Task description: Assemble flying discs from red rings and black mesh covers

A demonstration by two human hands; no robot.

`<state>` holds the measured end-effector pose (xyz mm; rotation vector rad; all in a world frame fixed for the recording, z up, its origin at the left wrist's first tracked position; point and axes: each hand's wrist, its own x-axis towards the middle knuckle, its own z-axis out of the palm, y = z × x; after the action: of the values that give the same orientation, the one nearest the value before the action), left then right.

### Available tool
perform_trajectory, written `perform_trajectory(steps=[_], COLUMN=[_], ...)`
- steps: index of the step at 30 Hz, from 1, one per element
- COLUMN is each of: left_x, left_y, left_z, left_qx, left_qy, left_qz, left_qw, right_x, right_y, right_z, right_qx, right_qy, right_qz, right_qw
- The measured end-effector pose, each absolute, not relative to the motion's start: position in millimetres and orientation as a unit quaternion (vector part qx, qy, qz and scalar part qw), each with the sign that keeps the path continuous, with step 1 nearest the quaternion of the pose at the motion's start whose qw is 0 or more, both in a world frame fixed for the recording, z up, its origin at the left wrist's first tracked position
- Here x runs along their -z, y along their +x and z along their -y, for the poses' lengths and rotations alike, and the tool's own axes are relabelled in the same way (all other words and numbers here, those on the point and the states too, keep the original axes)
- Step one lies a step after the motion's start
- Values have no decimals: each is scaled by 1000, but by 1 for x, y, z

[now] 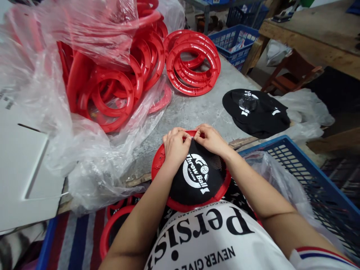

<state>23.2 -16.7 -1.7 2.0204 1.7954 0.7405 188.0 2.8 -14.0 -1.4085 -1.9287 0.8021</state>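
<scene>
A red plastic ring leans between the table edge and my body. Black printed fabric with a white "Throw Ball" logo lies across it. At the ring's far edge, the fingers of my left hand pinch the fabric's border. Close beside it, my right hand pinches the same border with thumb and forefinger. Their fingertips nearly meet over the red rim. Part of the ring's left and right sides is hidden by my hands and forearms.
Several red rings are stacked on the grey table. More rings spill from a clear plastic bag. Black fabric discs lie at the right. A blue crate stands by my right arm, a white box at the left.
</scene>
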Motion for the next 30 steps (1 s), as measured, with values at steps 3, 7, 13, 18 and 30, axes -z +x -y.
perform_trajectory(steps=[3, 7, 13, 18, 30], left_x=[3, 5, 4, 0, 31], left_y=[25, 26, 26, 24, -1], left_z=[15, 15, 16, 14, 58], left_qx=[-257, -242, -231, -227, -180], left_qy=[710, 711, 713, 721, 778], left_qz=[-636, -643, -644, -630, -601], left_qw=[159, 149, 156, 175, 19], right_x=[16, 19, 14, 13, 28], right_y=[186, 184, 186, 188, 205], right_z=[-3, -4, -4, -6, -4], right_qx=[-290, -285, -313, -312, -315], right_qy=[-536, -537, -528, -544, -579], right_qz=[733, 737, 737, 728, 678], right_qw=[302, 295, 282, 276, 325])
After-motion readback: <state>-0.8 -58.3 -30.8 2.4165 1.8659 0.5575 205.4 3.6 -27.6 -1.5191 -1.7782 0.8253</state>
